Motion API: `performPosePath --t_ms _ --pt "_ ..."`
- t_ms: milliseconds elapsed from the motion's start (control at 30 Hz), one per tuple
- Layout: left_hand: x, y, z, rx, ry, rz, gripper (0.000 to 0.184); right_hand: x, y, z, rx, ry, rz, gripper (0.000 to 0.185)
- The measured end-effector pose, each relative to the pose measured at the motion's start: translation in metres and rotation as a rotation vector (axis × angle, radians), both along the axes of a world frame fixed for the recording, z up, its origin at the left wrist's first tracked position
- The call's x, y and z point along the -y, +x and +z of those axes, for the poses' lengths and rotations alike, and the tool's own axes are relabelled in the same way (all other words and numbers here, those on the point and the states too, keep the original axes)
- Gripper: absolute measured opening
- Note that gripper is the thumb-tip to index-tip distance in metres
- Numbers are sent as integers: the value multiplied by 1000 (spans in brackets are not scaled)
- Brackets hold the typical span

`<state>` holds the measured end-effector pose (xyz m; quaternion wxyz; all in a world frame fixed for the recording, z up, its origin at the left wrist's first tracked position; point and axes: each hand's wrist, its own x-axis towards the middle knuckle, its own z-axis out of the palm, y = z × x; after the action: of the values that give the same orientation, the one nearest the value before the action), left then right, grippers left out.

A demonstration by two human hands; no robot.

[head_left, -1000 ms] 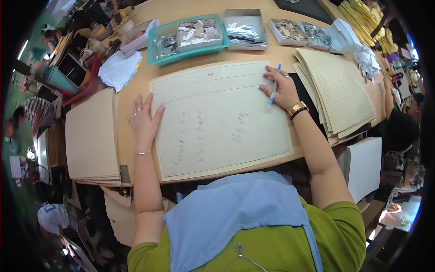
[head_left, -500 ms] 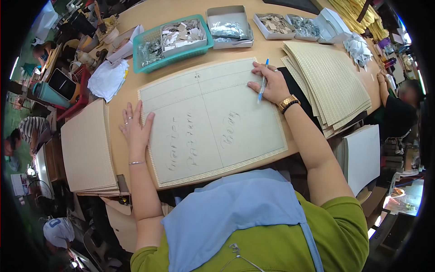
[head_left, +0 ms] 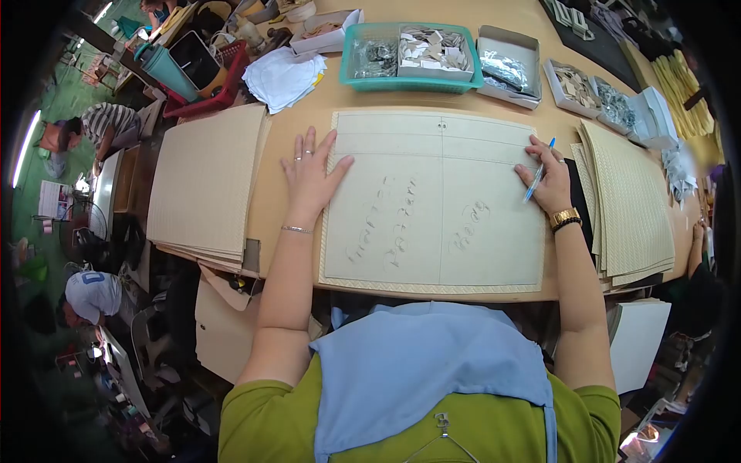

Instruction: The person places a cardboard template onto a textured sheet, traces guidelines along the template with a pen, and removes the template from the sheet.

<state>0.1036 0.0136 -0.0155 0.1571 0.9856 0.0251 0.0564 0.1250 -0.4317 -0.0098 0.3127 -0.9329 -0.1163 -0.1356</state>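
A stiff grey-beige pattern board (head_left: 378,208) with ruled lines and handwriting lies on the table in front of me. Beneath it, a textured cream sheet (head_left: 432,288) shows as a narrow border. My left hand (head_left: 313,176) rests flat at the board's left edge, fingers spread. At the right edge, my right hand (head_left: 554,181) holds a blue-capped clear pen (head_left: 539,171) between its fingers, while its fingertips touch the board.
Textured sheets are stacked at left (head_left: 204,181) and right (head_left: 629,201). Behind the board are a teal basket (head_left: 347,65) of small pieces, a white box (head_left: 532,50) with plastic packets and a white cloth (head_left: 282,77). Other people (head_left: 96,297) work at left.
My view has turned, so the board now appears straighter and further right. Both hands stay at the board's two sides, and the pen is still in my right hand.
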Motion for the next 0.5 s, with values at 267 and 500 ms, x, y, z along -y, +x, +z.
performPosePath --t_ms 267,500 --pt "2 0 2 -3 -25 14 68 1 1 -3 9 23 1 39" --pt "2 1 0 1 -28 15 68 1 1 -4 7 26 -4 40"
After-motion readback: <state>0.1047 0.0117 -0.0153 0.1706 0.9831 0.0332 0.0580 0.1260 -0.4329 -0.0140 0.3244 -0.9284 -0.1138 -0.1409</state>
